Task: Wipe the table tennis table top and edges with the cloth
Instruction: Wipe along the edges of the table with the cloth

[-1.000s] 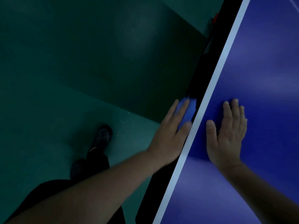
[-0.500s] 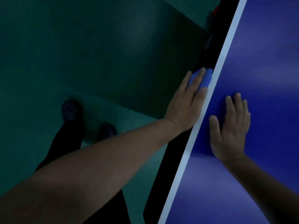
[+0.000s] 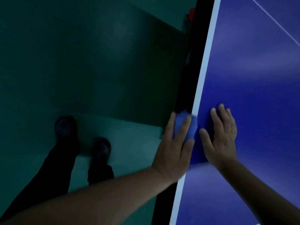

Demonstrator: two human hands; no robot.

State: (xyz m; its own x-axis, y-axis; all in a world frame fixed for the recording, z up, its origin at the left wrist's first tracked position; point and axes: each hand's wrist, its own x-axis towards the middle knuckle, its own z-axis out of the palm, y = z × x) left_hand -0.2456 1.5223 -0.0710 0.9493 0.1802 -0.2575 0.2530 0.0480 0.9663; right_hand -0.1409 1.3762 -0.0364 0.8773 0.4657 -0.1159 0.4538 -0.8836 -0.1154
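Head view: cloth (image 3: pixel 186 125) lengthwise along table edge (image 3: pixel 204 73).

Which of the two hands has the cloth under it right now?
The left hand: its fingers press the blue cloth against the table's edge. The right hand lies flat on bare tabletop.

A single head-worn wide-angle camera looks steeply down from above and close in, at arm's reach, standing at the side edge of the blue surface (image 3: pixel 253 65). The frame is tilted, so that edge runs as a diagonal from bottom centre to top right. The surface fills the right of the picture, the green floor (image 3: pixel 133 140) the left, with the wearer's own shoes (image 3: pixel 101 147) below. No second view shares the scene.
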